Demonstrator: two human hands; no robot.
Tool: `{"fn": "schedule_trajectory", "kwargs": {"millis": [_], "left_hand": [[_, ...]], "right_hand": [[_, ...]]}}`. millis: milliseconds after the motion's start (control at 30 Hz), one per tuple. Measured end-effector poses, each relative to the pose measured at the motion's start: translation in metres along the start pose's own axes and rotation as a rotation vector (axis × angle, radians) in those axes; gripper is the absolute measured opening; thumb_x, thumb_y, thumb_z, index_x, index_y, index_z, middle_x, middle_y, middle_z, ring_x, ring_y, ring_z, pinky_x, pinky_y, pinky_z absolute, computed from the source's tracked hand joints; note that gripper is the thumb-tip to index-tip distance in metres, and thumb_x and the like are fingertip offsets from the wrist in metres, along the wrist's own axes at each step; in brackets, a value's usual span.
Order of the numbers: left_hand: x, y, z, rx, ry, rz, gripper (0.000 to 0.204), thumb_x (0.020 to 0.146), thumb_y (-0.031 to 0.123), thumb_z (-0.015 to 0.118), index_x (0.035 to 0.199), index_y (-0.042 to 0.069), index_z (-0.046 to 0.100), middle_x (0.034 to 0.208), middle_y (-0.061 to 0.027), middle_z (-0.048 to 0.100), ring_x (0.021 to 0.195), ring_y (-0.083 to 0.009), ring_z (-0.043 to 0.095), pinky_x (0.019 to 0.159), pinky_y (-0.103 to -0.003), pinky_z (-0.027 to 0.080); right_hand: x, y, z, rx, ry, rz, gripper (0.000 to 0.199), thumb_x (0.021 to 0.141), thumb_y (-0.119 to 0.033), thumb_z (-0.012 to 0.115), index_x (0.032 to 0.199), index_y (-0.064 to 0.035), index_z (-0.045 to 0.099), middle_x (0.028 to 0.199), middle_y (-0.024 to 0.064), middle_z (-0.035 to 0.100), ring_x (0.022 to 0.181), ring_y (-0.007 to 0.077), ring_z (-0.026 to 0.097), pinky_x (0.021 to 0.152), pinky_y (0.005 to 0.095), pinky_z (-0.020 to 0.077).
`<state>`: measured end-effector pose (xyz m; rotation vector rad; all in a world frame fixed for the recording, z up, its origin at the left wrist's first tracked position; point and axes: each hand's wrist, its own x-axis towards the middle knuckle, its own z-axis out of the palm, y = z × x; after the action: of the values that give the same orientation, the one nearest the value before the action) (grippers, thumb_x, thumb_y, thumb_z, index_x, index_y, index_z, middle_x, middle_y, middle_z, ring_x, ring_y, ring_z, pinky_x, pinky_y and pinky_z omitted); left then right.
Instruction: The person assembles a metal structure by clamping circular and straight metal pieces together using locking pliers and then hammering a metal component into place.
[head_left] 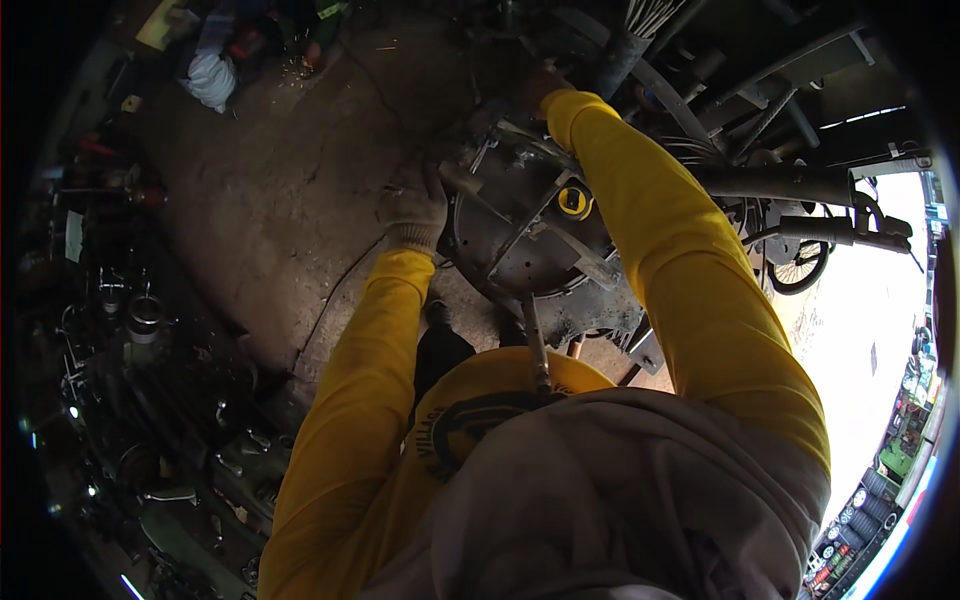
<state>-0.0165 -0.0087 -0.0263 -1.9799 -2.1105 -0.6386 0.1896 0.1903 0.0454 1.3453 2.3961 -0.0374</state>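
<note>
A round dark metal plate (pixel 520 255) lies in front of me, with several flat metal bars (pixel 528 235) laid across it. On it sits a yellow and black tape measure (pixel 574 203), right of the middle. My left hand (pixel 412 212), in a knitted glove, is at the plate's left edge beside a bar end; its fingers are lost in shadow. My right hand (pixel 540 90) reaches past the plate's far side, mostly dark, and what it touches is hidden. A metal rod or pipe (pixel 535 345) stands out from the plate's near edge toward my body.
A cylinder of thin rods (pixel 622 62) stands at the far right, among metal bars. A tool like an electrode holder (pixel 820 230) is at right, near a spoked wheel (pixel 798 268). Metal parts (pixel 145 315) crowd the left. A cable (pixel 335 290) crosses the floor. Far left, sparks (pixel 303 68) fly near another person.
</note>
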Motion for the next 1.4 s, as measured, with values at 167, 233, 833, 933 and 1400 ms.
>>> {"fn": "schedule_trajectory", "kwargs": {"millis": [167, 233, 833, 933, 1400], "left_hand": [[0.003, 0.011, -0.015, 0.229, 0.071, 0.298, 0.023, 0.093, 0.013, 0.056, 0.113, 0.002, 0.061, 0.115, -0.0149, 0.066, 0.100, -0.0303, 0.066, 0.085, -0.040, 0.054], [0.005, 0.009, -0.022, 0.028, 0.137, 0.243, 0.022, 0.095, 0.014, 0.054, 0.113, 0.004, 0.061, 0.111, -0.0149, 0.067, 0.089, -0.0317, 0.068, 0.077, -0.040, 0.056], [0.039, -0.063, -0.089, -1.755, -0.714, -0.232, 0.027, 0.097, 0.017, 0.054, 0.121, 0.004, 0.053, 0.100, -0.0082, 0.062, 0.078, -0.0157, 0.063, 0.053, -0.033, 0.055], [0.044, -0.060, -0.165, -1.754, -0.923, 0.201, 0.035, 0.095, 0.028, 0.059, 0.119, 0.003, 0.054, 0.098, -0.0089, 0.065, 0.076, -0.0143, 0.063, 0.056, -0.030, 0.053], [-0.041, -0.030, -0.192, -1.591, -1.569, -0.060, 0.035, 0.087, 0.031, 0.071, 0.100, 0.001, 0.060, 0.081, -0.0067, 0.065, 0.071, -0.0130, 0.065, 0.064, -0.027, 0.054]], "right_hand": [[-0.009, 0.025, 0.000, 0.428, 0.034, 0.347, 0.059, 0.090, -0.025, 0.051, 0.135, 0.0118, 0.038, 0.125, 0.0297, 0.058, 0.116, 0.0403, 0.059, 0.099, 0.0457, 0.0477], [-0.016, 0.039, -0.009, 0.331, 0.051, 0.276, 0.056, 0.091, -0.027, 0.052, 0.134, 0.0085, 0.041, 0.124, 0.0291, 0.059, 0.116, 0.0400, 0.059, 0.098, 0.0463, 0.0481], [-0.296, -0.112, -0.149, 1.475, 0.749, 0.309, 0.055, 0.095, -0.028, 0.062, 0.139, 0.0021, 0.045, 0.099, 0.0071, 0.060, 0.076, 0.0084, 0.053, 0.062, 0.0215, 0.0430], [-0.318, -0.189, -0.161, 1.621, 0.702, 0.272, 0.056, 0.094, -0.021, 0.064, 0.140, 0.0036, 0.044, 0.110, 0.0089, 0.063, 0.082, 0.0083, 0.057, 0.068, 0.0208, 0.0456], [-0.350, -0.362, -0.030, 2.026, 0.571, 0.472, 0.107, 0.080, -0.028, 0.078, 0.156, -0.0075, 0.006, 0.157, 0.0174, 0.021, 0.142, 0.0296, 0.027, 0.113, 0.0391, 0.0271]]}}
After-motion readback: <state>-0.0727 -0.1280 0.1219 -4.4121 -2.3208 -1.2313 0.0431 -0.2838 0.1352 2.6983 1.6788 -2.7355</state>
